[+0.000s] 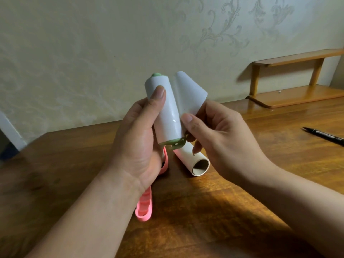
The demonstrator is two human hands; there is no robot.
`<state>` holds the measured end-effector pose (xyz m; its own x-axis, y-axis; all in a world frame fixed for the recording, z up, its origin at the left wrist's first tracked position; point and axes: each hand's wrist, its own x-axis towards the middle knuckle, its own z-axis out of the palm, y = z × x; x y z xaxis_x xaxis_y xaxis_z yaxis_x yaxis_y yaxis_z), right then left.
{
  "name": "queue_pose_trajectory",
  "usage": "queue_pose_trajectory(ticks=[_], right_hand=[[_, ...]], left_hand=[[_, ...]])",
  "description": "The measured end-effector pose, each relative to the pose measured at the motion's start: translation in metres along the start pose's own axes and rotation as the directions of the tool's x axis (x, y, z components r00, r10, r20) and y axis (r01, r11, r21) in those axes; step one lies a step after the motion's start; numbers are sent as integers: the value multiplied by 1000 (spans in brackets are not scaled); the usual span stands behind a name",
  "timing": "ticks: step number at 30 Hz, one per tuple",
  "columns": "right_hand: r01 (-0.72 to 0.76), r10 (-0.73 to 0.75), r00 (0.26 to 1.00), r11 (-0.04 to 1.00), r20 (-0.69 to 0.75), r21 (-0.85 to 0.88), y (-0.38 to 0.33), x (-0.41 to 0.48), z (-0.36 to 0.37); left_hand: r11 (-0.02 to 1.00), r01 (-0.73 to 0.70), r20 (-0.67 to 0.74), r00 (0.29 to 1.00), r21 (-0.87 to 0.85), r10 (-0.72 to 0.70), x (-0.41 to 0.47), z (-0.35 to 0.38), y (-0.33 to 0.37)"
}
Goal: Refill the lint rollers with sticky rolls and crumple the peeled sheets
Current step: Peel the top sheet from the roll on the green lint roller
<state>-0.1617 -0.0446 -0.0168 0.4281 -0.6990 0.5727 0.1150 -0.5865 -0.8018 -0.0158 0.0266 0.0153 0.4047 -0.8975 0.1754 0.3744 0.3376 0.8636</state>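
Sheet half peeled from the green roller

While the left hand (141,138) grips the green lint roller (163,110) upright above the worktop (242,211), the right hand (219,138) pinches a peeled sheet (189,94) fanning toward 1 o'clock. Below, a spare sticky roll (195,164) lies at 5 o'clock, a pink roller handle (145,205) at 7 o'clock, a pen (323,135) at 3 o'clock

White rolls, green and pink rollers

We see a white sticky roll (165,110) on a green lint roller (174,144), a pink handle (144,206), a brown desk (232,202) (wood-grained), and cream scroll-patterned wallpaper (93,43).
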Motion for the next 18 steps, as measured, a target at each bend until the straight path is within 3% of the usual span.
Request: queue_pose_trajectory(ticks=[5,11,15,18], right_hand=[[-45,44,999,993,16,105,4,6,-3],[-25,24,1000,995,9,101,7,7,-3],[34,-36,999,996,17,86,7,6,-1],[46,-49,998,995,25,91,8,7,-2]], left_hand=[[998,-50,-11,999,-46,49,-1,0,4],[992,-23,15,1000,-122,25,-3,2,0],[997,-74,73,995,-11,74,-7,8,-2],[992,-113,-5,994,53,114,-5,7,-6]])
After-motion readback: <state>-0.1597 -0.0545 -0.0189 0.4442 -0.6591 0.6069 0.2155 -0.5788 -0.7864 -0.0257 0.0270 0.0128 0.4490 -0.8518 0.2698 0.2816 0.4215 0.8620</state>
